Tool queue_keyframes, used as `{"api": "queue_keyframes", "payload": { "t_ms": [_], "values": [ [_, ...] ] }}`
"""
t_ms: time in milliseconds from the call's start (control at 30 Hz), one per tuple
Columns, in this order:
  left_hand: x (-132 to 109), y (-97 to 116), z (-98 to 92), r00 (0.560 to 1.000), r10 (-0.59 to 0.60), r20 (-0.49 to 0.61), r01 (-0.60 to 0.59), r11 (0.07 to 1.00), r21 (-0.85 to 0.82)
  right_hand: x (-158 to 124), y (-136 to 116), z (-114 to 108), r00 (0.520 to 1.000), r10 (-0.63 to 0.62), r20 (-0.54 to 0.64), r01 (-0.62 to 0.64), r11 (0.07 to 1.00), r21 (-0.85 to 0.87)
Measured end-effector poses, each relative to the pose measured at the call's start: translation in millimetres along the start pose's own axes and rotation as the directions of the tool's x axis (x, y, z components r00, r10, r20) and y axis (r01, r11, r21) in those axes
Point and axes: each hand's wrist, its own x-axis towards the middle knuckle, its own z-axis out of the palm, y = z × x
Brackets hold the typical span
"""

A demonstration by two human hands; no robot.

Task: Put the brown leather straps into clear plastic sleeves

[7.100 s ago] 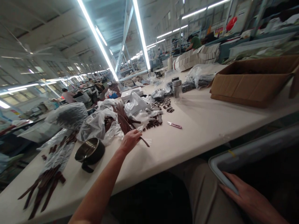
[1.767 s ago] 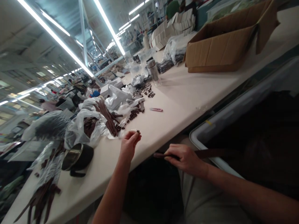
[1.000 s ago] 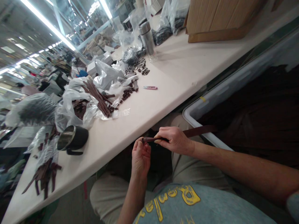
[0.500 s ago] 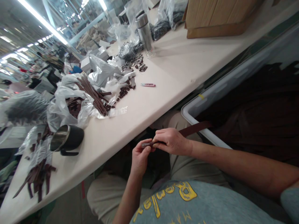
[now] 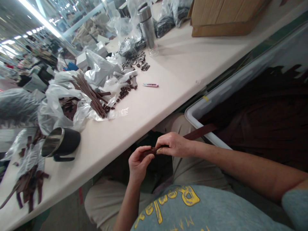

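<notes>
A long brown leather strap (image 5: pixel 199 131) runs from the dark bin up to my hands, below the table edge. My right hand (image 5: pixel 174 145) is shut on the strap near its end. My left hand (image 5: pixel 139 163) pinches that end from the other side, with fingertips touching my right fingers. A small dark piece seems to sit on the strap end (image 5: pixel 150 151), but the fingers mostly hide it. Both hands are over my lap, in khaki trousers, and my grey-blue T-shirt shows below them.
On the white table (image 5: pixel 154 109) lie plastic bags with brown straps, dark small parts, metal buckles, pink-handled snips (image 5: pixel 150 85), a steel flask (image 5: pixel 147 29), a black mug (image 5: pixel 61 142) and a cardboard box (image 5: pixel 226 17). A white-rimmed bin (image 5: pixel 204 123) stands at my right.
My hands have come closer together around the strap end, and the small piece is now more covered by my fingers. The view has drifted slightly, shifting the table left.
</notes>
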Motion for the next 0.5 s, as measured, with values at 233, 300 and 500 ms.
{"api": "queue_keyframes", "payload": {
  "t_ms": [233,300,500],
  "values": [
    [0.9,0.9,-2.0,0.998,-0.067,0.008,0.067,0.998,0.000,-1.6,1.0,-2.2,1.000,-0.027,-0.003,0.027,0.993,-0.112],
    [0.9,0.7,-1.5,0.998,-0.064,0.012,0.064,0.998,0.008,-2.0,1.7,-1.1,1.000,-0.002,-0.002,0.002,0.992,-0.127],
    [-2.8,0.7,2.3,0.998,-0.051,0.032,0.048,0.996,0.077,-2.2,1.0,6.8,0.997,0.083,0.003,-0.082,0.987,-0.141]
  ]
}}
